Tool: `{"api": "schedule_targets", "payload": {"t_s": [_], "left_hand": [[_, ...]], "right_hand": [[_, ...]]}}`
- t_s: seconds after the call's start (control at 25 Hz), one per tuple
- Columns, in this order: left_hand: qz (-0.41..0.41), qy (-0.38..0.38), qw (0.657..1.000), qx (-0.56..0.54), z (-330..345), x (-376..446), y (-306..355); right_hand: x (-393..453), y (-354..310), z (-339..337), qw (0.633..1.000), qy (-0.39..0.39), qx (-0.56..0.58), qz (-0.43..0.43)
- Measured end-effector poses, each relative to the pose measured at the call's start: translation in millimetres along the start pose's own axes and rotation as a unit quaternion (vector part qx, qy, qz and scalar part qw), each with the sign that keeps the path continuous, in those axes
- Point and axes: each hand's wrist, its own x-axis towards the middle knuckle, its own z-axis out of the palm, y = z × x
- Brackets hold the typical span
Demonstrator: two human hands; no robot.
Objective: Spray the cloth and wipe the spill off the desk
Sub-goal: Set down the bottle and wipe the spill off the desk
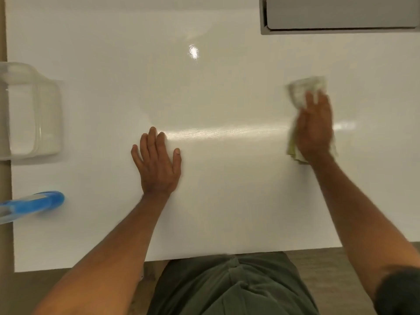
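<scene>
Seen from above: right hand (314, 128) pressing flat on a cloth (302, 92) at the right of the white desk (227, 201), left hand (158, 164) open and bracing; best wiped with firm overlapping strokes across the shiny streak (227, 130) (possibly leftover wet).

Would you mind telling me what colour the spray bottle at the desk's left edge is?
The spray bottle is bright blue, seen in the head view, the only one.

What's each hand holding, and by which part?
The right hand presses flat on the cloth's middle against the desk. The left hand rests flat on the desk, holding nothing.
</scene>
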Motion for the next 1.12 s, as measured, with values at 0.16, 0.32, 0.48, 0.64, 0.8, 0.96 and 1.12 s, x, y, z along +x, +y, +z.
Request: {"api": "schedule_targets", "payload": {"t_s": [0.16,0.32,0.48,0.64,0.8,0.96,1.12], "left_hand": [[-0.004,-0.013,1.000,-0.012,-1.7,0.2,0.5],[-0.006,-0.020,1.000,-0.016,-1.1,-0.3,0.8],[0.006,-0.004,1.000,-0.017,1.8,-3.3,0.6],[-0.011,0.023,0.988,-0.151,1.6,-0.3,-8.5],[-0.031,0.044,0.951,-0.304,0.8,-0.2,-18.7],[-0.015,0.035,0.961,-0.272,0.0,-0.5,-19.0],[-0.004,0.006,0.955,-0.296,-0.7,-0.2,-25.2]], "right_hand": [[-89.1,41.7,-17.8,0.966,0.039,-0.013,0.257],[-135.0,-37.8,0.2,0.927,0.043,0.005,0.372],[-111.7,-159.0,39.3,0.977,0.033,0.023,0.207],[-141.2,-276.8,55.4,0.996,-0.008,0.079,-0.046],[-219.6,-256.8,49.9,0.970,-0.087,0.102,-0.202],[-246.7,-162.2,28.7,0.982,-0.082,0.079,-0.150],[-234.6,-50.2,-3.3,0.994,0.008,0.049,0.095]]}}
